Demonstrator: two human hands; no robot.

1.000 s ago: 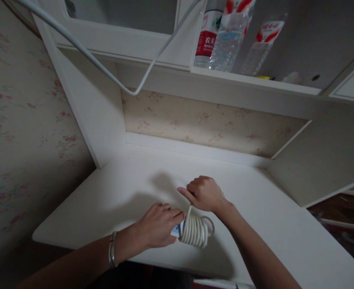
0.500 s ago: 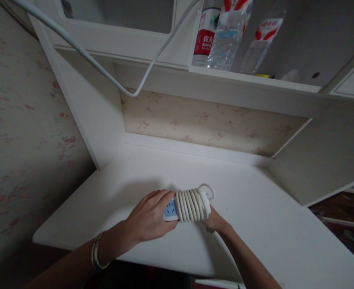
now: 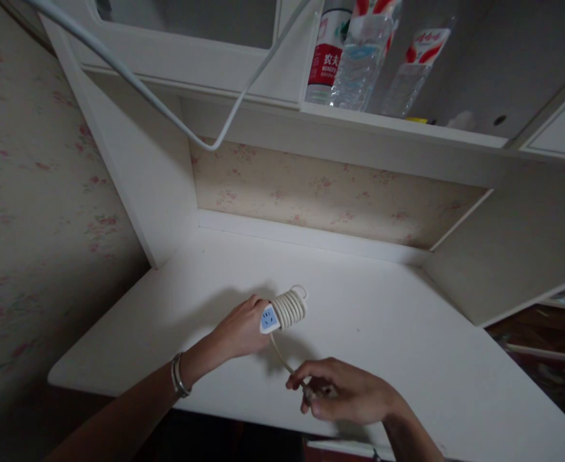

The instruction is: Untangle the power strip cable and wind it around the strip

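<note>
My left hand (image 3: 244, 328), with a bracelet on its wrist, is closed on the socket end of a white power strip (image 3: 269, 319). Several turns of its pale cord (image 3: 289, 309) are wound around the strip's body, and a small loop sticks out at the far end. A free length of cord runs from beneath the socket end down to my right hand (image 3: 342, 391). The right fingers are curled around that cord near its end; what sits inside the fingers is partly hidden and dark. Both hands are over the white desk (image 3: 359, 301).
Above the desk a shelf (image 3: 407, 128) holds several plastic bottles (image 3: 362, 58). A thick white cable (image 3: 210, 146) hangs in front of the cabinet. Flowered wallpaper (image 3: 46, 212) covers the wall on the left, and a side panel (image 3: 517, 237) stands on the right.
My right hand has come away from the strip's far end, toward me, drawing out a length of cord. The strip in my left hand has shifted slightly left and away, and tilted.
</note>
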